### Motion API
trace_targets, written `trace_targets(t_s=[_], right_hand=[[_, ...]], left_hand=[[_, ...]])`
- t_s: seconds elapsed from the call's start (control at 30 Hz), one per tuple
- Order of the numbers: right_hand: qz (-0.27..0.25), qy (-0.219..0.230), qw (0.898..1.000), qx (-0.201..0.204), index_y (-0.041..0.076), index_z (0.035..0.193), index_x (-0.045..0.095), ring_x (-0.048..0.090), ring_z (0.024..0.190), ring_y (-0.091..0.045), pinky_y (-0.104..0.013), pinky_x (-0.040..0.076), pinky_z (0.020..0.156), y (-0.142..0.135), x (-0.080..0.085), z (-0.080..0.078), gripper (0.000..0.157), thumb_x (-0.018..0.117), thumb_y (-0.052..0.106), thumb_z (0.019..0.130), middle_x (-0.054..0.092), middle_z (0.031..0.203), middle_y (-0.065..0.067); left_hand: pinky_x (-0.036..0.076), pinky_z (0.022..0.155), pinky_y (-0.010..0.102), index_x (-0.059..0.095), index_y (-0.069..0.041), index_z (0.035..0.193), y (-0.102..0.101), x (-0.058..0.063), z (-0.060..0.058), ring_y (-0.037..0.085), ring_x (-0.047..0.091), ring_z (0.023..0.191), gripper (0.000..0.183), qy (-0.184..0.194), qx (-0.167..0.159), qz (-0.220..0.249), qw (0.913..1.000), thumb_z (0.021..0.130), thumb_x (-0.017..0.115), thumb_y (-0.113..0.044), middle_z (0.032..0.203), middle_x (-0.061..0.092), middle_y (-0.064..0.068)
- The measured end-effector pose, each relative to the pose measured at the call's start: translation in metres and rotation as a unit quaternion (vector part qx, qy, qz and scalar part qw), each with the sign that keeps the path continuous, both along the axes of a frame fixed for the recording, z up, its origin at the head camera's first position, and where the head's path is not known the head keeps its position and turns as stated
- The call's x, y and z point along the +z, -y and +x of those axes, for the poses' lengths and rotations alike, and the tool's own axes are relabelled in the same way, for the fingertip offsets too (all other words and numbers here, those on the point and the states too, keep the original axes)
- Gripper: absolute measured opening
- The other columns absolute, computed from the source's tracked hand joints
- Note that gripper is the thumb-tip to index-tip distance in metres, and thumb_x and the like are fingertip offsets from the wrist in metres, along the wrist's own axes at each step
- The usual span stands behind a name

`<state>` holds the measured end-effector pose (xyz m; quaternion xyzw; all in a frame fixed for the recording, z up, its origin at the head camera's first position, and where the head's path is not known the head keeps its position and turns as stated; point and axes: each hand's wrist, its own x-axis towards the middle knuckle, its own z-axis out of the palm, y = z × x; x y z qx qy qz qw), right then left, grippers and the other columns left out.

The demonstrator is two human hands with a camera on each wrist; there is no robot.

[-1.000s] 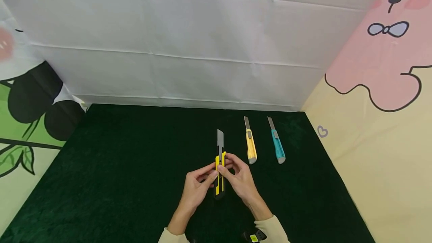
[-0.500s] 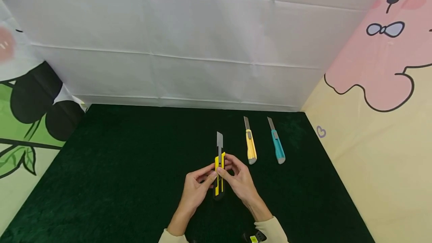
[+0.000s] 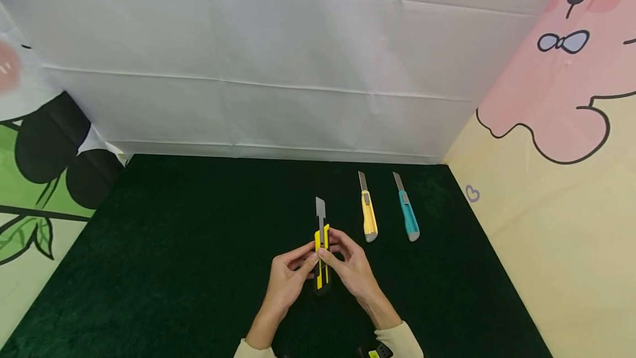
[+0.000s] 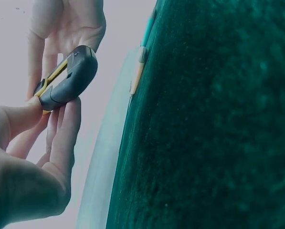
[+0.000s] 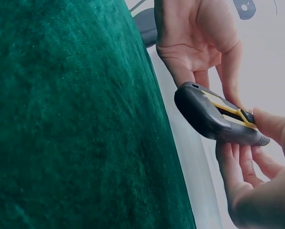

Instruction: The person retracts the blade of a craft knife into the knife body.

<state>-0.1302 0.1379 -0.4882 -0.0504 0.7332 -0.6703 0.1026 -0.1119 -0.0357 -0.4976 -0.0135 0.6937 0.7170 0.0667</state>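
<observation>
A black and yellow utility knife (image 3: 319, 280) is held up between both hands, its wide blade (image 3: 320, 208) out and pointing away from me. The left hand (image 3: 287, 279) pinches the knife's left side between thumb and fingers. From the other side the right hand (image 3: 354, 270) grips it, thumb on the slider along the front. Both wrist views show the black butt end of the utility knife (image 4: 78, 78) close up, raised off the green cloth. In the right wrist view, a thumb (image 5: 271, 125) presses near the yellow-edged slider track.
Beyond the right hand, a pale yellow utility knife (image 3: 369, 217) and a teal utility knife (image 3: 409, 217) lie side by side, blades out and pointing away. Dark green cloth (image 3: 174, 253) covers the table. A white sheet (image 3: 298, 59) hangs behind; printed panels (image 3: 526, 209) flank it.
The right thumb has slid slightly toward me along the black and yellow utility knife, and its blade tip has come down, showing a shorter blade. The other two knives have not moved.
</observation>
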Motion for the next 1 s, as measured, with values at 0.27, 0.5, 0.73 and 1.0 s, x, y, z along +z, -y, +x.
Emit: trace_targets(t_s=[0.27, 0.5, 0.73, 1.0], right_hand=[[0.018, 0.003, 1.000, -0.014, 0.012, 0.140, 0.057, 0.062, 0.113, -0.023, -0.039, 0.047, 0.103, 0.0002, -0.0031, 0.0022, 0.049, 0.066, 0.039, 0.101, 0.060, 0.131, -0.008], [0.006, -0.020, 1.000, -0.021, 0.009, 0.142, 0.055, 0.061, 0.114, -0.023, -0.037, 0.046, 0.105, 0.0020, -0.0037, 0.0054, 0.047, 0.065, 0.034, 0.102, 0.060, 0.127, -0.010], [-0.007, -0.034, 0.999, -0.032, 0.006, 0.144, 0.055, 0.058, 0.111, -0.025, -0.042, 0.043, 0.106, 0.0034, -0.0011, 0.0087, 0.047, 0.065, 0.024, 0.102, 0.061, 0.125, -0.012], [-0.005, -0.037, 0.999, -0.037, 0.005, 0.144, 0.056, 0.057, 0.111, -0.024, -0.036, 0.046, 0.104, 0.0043, -0.0022, 0.0088, 0.047, 0.066, 0.023, 0.102, 0.060, 0.124, -0.012]], left_hand=[[0.061, 0.078, 0.033, 0.065, -0.007, 0.136, -0.0016, 0.0019, -0.0012, 0.025, 0.067, 0.099, 0.040, -0.001, 0.004, 0.010, 0.9999, 0.099, 0.069, -0.021, 0.118, 0.068, 0.012], [0.060, 0.078, 0.032, 0.066, -0.007, 0.135, -0.0021, 0.0037, -0.0012, 0.025, 0.067, 0.099, 0.040, 0.003, 0.005, 0.007, 1.0000, 0.098, 0.070, -0.023, 0.118, 0.069, 0.011], [0.060, 0.078, 0.031, 0.067, -0.008, 0.135, -0.0017, 0.0041, -0.0026, 0.026, 0.068, 0.098, 0.039, 0.002, -0.002, 0.005, 1.0000, 0.098, 0.071, -0.023, 0.117, 0.070, 0.012], [0.061, 0.078, 0.032, 0.067, -0.008, 0.134, -0.0009, 0.0037, -0.0033, 0.025, 0.069, 0.097, 0.039, 0.002, -0.002, 0.009, 1.0000, 0.098, 0.071, -0.022, 0.116, 0.070, 0.012]])
